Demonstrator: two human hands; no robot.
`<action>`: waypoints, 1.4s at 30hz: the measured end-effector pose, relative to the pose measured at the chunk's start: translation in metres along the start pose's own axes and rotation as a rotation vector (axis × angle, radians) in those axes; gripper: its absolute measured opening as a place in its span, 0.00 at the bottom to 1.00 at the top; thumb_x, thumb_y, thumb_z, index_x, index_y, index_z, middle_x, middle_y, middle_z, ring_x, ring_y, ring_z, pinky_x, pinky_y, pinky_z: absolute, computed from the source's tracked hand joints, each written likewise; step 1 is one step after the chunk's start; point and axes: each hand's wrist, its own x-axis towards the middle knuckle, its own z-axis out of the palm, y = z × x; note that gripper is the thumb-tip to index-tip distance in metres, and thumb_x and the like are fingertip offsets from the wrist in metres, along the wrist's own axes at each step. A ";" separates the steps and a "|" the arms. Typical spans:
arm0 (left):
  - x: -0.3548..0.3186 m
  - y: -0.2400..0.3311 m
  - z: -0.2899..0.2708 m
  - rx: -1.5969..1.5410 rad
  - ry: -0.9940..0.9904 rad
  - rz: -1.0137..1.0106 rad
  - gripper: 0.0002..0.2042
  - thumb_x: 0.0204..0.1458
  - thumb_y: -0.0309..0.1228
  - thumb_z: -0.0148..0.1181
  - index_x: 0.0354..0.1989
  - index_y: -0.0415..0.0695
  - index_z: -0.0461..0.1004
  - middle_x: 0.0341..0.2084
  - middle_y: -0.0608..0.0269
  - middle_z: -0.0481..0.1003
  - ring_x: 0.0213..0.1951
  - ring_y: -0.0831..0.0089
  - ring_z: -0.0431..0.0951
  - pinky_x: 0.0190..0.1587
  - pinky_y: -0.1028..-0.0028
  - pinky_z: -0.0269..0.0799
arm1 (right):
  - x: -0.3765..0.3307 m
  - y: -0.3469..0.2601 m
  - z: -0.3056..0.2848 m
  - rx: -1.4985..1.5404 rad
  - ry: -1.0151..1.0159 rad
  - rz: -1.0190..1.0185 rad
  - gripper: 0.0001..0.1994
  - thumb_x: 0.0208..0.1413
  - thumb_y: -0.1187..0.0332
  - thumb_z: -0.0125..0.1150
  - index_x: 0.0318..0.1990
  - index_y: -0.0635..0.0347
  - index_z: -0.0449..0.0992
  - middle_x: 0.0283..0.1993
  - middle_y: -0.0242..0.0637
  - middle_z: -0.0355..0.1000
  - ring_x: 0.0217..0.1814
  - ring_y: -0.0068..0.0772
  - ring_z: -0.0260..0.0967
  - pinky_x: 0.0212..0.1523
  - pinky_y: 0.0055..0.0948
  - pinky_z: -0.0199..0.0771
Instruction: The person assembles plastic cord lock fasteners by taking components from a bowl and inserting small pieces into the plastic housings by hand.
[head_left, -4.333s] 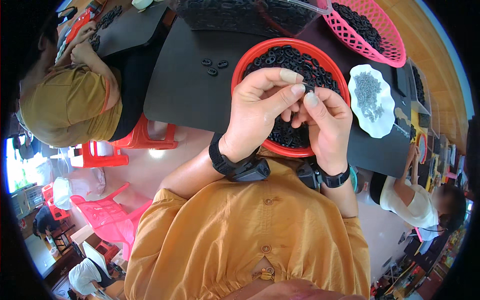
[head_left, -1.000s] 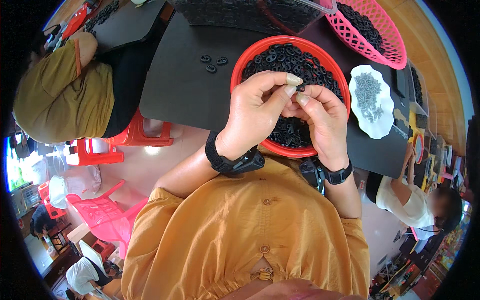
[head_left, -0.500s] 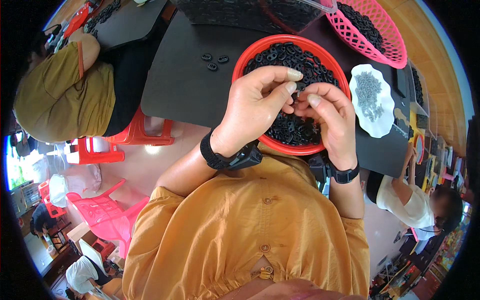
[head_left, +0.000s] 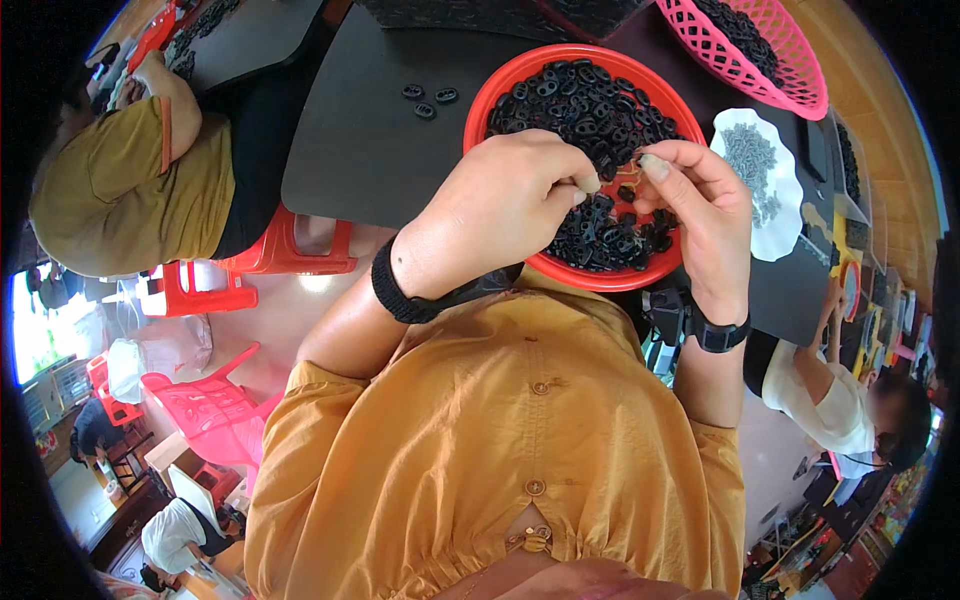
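Observation:
A red basin [head_left: 612, 281] full of black oval cord-lock pieces [head_left: 590, 110] stands in front of me, and both my hands are over it. My left hand [head_left: 510, 195] is closed, thumb and forefinger pinched; whatever is between them is hidden. To its right, my right hand [head_left: 705, 205] pinches a small dark piece between thumb and forefinger, too small to name surely. The hands are a little apart. Red basin bottom shows between them. A white scalloped dish [head_left: 778, 238] of small grey metal springs [head_left: 748, 165] sits just right of my right hand.
Three loose black cord-lock pieces [head_left: 424, 111] lie on the dark table [head_left: 350, 150] at the left. A pink lattice basket [head_left: 798, 92] of black parts stands far right. A person in olive [head_left: 135, 190] sits at the left, another in white [head_left: 825, 400] at the right.
My hands have drawn apart; before, they met over a black piece with a small spring. The right hand has moved right. The basin and table appear slightly higher in view.

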 end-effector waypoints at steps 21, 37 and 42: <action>0.003 0.000 0.011 0.259 -0.126 -0.092 0.07 0.46 0.26 0.61 0.33 0.38 0.75 0.32 0.51 0.71 0.36 0.53 0.74 0.40 0.62 0.72 | -0.011 0.011 -0.006 0.143 -0.011 0.021 0.08 0.56 0.72 0.62 0.42 0.65 0.76 0.34 0.34 0.75 0.29 0.20 0.72 0.32 0.19 0.74; 0.009 -0.007 0.003 0.373 -0.101 -0.052 0.08 0.49 0.26 0.57 0.35 0.35 0.73 0.26 0.49 0.74 0.31 0.52 0.75 0.34 0.63 0.73 | -0.012 0.013 -0.003 0.188 -0.049 0.008 0.08 0.56 0.73 0.62 0.42 0.65 0.76 0.36 0.31 0.74 0.30 0.18 0.71 0.33 0.18 0.76; 0.012 0.012 -0.004 -0.398 -0.052 -0.513 0.09 0.55 0.28 0.57 0.41 0.36 0.74 0.29 0.58 0.78 0.23 0.73 0.76 0.23 0.77 0.71 | -0.012 0.015 0.002 0.279 -0.072 0.009 0.08 0.57 0.71 0.60 0.42 0.64 0.75 0.35 0.32 0.74 0.30 0.19 0.71 0.33 0.19 0.76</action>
